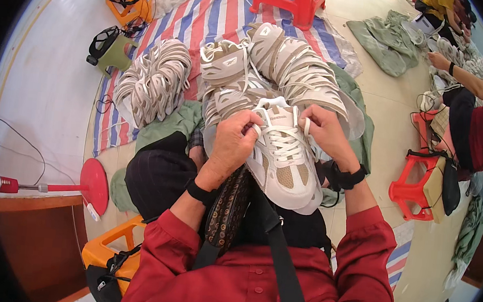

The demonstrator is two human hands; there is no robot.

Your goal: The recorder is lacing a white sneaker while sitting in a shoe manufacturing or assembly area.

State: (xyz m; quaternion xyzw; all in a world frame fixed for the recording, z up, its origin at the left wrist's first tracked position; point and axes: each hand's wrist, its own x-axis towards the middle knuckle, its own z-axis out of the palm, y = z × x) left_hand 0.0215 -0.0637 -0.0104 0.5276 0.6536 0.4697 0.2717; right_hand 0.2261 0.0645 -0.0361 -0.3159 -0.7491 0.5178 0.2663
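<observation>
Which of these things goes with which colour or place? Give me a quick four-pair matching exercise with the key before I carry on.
1. Sneaker
2. Floor sheet
3. Sleeves
4. Wristbands

A. Plain red
B. Black
C. Between left hand and right hand
D. Striped red, white and blue

Pairs: 1-C, 2-D, 3-A, 4-B

The shoe (282,157) hides its underside — red stool (304,14) cropped above.

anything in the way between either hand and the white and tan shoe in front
Nothing visible: the left hand and right hand each pinch the white lace at either side of the shoe. The stacked shoes lie beyond it, not between.
</observation>
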